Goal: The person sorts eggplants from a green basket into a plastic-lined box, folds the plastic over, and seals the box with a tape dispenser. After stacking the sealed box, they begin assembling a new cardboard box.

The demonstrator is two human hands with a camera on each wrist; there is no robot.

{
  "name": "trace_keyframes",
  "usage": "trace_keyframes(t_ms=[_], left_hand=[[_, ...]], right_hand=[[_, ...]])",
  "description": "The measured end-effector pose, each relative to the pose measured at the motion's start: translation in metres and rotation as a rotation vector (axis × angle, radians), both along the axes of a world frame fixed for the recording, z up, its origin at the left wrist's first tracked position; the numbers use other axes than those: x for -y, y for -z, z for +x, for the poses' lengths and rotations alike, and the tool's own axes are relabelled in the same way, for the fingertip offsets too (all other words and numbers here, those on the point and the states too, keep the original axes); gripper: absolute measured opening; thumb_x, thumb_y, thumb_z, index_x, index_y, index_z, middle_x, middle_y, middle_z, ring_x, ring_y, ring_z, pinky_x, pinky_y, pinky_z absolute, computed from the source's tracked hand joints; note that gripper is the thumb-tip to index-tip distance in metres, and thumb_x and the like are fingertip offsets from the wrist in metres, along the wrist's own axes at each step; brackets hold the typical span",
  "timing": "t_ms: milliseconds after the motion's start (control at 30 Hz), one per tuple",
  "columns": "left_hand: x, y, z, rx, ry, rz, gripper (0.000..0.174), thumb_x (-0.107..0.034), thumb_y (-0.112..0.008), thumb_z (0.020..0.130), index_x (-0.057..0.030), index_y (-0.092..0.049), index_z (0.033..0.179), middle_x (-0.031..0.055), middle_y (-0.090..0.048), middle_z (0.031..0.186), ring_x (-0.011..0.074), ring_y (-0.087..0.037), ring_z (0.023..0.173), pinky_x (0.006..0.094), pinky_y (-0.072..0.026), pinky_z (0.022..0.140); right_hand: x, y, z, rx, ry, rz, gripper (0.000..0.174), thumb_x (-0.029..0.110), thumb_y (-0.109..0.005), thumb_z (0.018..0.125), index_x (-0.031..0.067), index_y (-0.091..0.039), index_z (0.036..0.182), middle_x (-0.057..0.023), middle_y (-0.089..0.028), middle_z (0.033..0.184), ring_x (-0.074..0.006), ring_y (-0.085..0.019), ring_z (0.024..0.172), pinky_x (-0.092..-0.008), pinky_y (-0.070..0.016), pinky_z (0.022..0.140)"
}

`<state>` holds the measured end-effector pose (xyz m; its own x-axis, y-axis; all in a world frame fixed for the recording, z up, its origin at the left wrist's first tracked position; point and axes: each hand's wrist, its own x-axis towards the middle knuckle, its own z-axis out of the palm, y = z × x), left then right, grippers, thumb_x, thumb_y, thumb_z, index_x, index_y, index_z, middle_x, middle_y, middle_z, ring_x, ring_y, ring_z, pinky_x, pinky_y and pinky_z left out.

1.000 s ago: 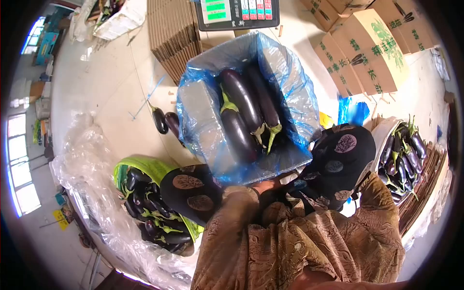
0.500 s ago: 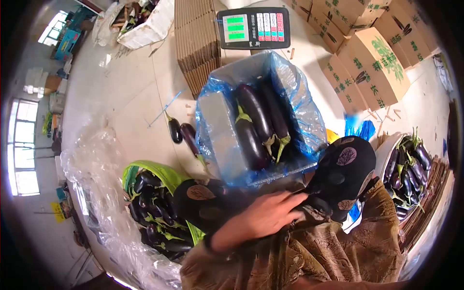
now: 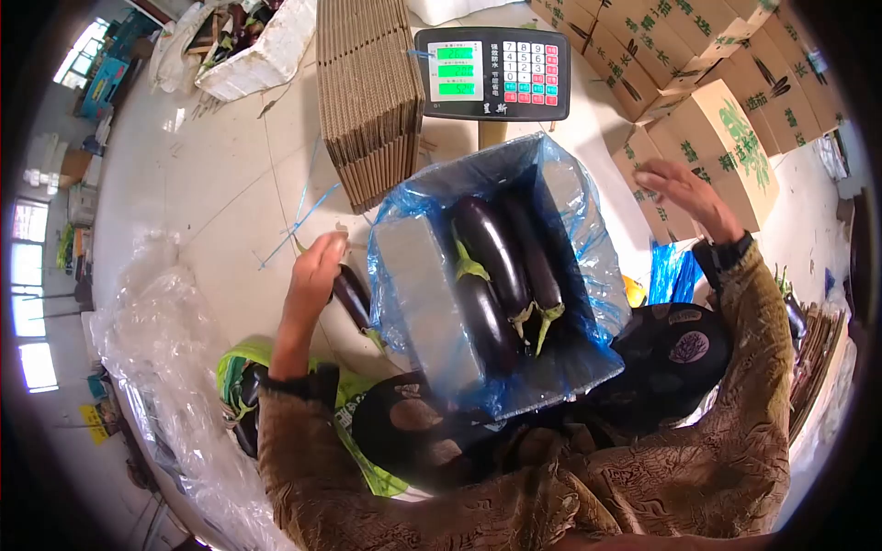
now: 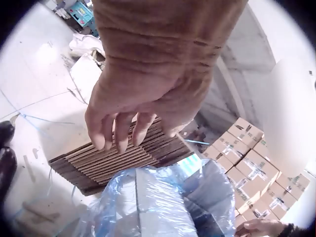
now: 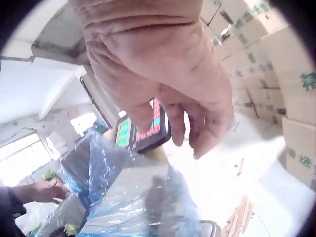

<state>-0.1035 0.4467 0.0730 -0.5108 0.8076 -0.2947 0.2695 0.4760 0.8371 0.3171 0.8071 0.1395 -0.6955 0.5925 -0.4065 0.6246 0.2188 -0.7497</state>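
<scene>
In the head view a box (image 3: 418,294) lined with thin blue plastic stands before the person's knees. Three large dark eggplants (image 3: 496,253) lie inside it, green stems showing. Left of the box, my left hand (image 3: 312,280) is held up with relaxed fingers and nothing in them. It overlaps a loose eggplant (image 3: 352,298) on the floor in this view. The right hand (image 3: 694,197) hovers beyond the box's right side, fingers loosely bent and holding nothing. Both wrist views show the blue plastic (image 5: 143,197) below the hands, apart from the fingers.
A scale display (image 3: 491,73) with green readouts stands behind the box. Folded cardboard (image 3: 367,101) is stacked beside it. Printed cartons (image 3: 707,156) fill the back right. A green bag (image 3: 248,358) of eggplants and clear plastic sheeting (image 3: 165,349) lie at left.
Both hands have come up from the near side of the box and the lap, spreading out to its left and right. The eggplants in the box lie as before.
</scene>
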Motion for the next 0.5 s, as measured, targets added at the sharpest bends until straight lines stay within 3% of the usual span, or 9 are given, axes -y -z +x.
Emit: trace_keyframes(t_ms=[33,100,167,267,300,367,433,467,500], left_hand=[[-0.011,0.017,-0.005,-0.062,-0.066,0.146,0.043,-0.034,-0.053,0.097,0.0016,-0.059,0.121,0.0136,-0.068,0.101,0.0198,-0.062,0.097,0.0317,-0.0470,0.089],[-0.038,0.050,-0.013,-0.089,-0.077,0.121,0.043,-0.034,-0.053,0.097,0.0008,-0.060,0.121,0.0137,-0.067,0.103,0.0202,-0.061,0.099,0.0319,-0.0459,0.091],[-0.062,0.062,-0.012,-0.117,-0.087,0.098,0.042,-0.035,-0.053,0.097,0.0001,-0.061,0.120,0.0138,-0.067,0.104,0.0206,-0.060,0.102,0.0320,-0.0448,0.093],[-0.089,0.061,-0.004,-0.090,0.128,-0.032,0.037,-0.028,-0.056,0.095,-0.0001,-0.060,0.119,0.0157,-0.066,0.096,0.0184,-0.061,0.093,0.0327,-0.0464,0.084],[-0.094,0.062,-0.004,-0.084,0.125,-0.044,0.037,-0.028,-0.056,0.095,-0.0001,-0.060,0.119,0.0157,-0.066,0.096,0.0184,-0.061,0.093,0.0327,-0.0464,0.084],[-0.102,0.064,-0.007,-0.058,0.180,-0.087,0.035,-0.024,-0.059,0.092,0.0009,-0.059,0.117,0.0152,-0.064,0.090,0.0165,-0.059,0.087,0.0336,-0.0465,0.079],[-0.102,0.067,-0.004,-0.001,0.168,-0.002,0.031,-0.021,-0.059,0.092,0.0009,-0.060,0.114,0.0133,-0.063,0.086,0.0148,-0.057,0.081,0.0327,-0.0468,0.076],[-0.103,0.064,0.002,-0.080,0.025,0.144,0.028,-0.020,-0.058,0.093,0.0019,-0.060,0.110,0.0118,-0.063,0.084,0.0153,-0.058,0.079,0.0326,-0.0471,0.075],[-0.106,0.060,0.006,-0.161,-0.114,0.291,0.026,-0.019,-0.057,0.093,0.0029,-0.060,0.106,0.0103,-0.063,0.082,0.0159,-0.058,0.076,0.0325,-0.0474,0.073]], right_hand=[[0.003,0.007,-0.015,-0.107,0.104,-0.004,0.054,0.044,-0.058,0.094,0.0008,-0.059,0.127,-0.0128,-0.060,0.122,-0.0199,-0.058,0.109,-0.0311,-0.0470,0.090],[-0.014,0.019,-0.055,-0.111,-0.083,-0.047,0.063,0.048,-0.058,0.093,0.0006,-0.054,0.134,-0.0157,-0.054,0.134,-0.0223,-0.053,0.117,-0.0345,-0.0444,0.098],[-0.029,0.056,-0.076,-0.239,-0.137,-0.066,0.065,0.048,-0.057,0.093,-0.0008,-0.053,0.135,-0.0176,-0.054,0.135,-0.0235,-0.052,0.121,-0.0357,-0.0426,0.101],[-0.038,0.079,-0.123,-0.177,-0.307,0.014,0.062,0.045,-0.055,0.095,-0.0021,-0.051,0.136,-0.0162,-0.052,0.136,-0.0217,-0.049,0.123,-0.0365,-0.0391,0.105],[-0.048,0.099,-0.123,-0.381,-0.350,-0.239,0.045,0.027,-0.056,0.093,-0.0041,-0.059,0.125,-0.0121,-0.062,0.121,-0.0163,-0.057,0.109,-0.0317,-0.0468,0.094],[-0.046,0.087,-0.140,0.082,-0.332,-0.095,0.031,0.009,-0.055,0.088,-0.0054,-0.065,0.113,-0.0054,-0.068,0.098,-0.0104,-0.061,0.089,-0.0268,-0.0514,0.078],[-0.036,0.078,-0.151,-0.064,-0.353,-0.143,0.024,0.000,-0.052,0.082,-0.0050,-0.068,0.100,-0.0014,-0.068,0.081,-0.0070,-0.060,0.073,-0.0242,-0.0509,0.065],[-0.042,0.081,-0.152,0.039,-0.398,-0.050,0.023,0.006,-0.054,0.089,-0.0022,-0.066,0.107,-0.0034,-0.069,0.090,-0.0094,-0.061,0.080,-0.0271,-0.0522,0.071],[-0.038,0.083,-0.151,0.039,-0.395,-0.059,0.023,0.006,-0.054,0.089,-0.0022,-0.066,0.107,-0.0034,-0.069,0.090,-0.0094,-0.061,0.080,-0.0271,-0.0522,0.071]])
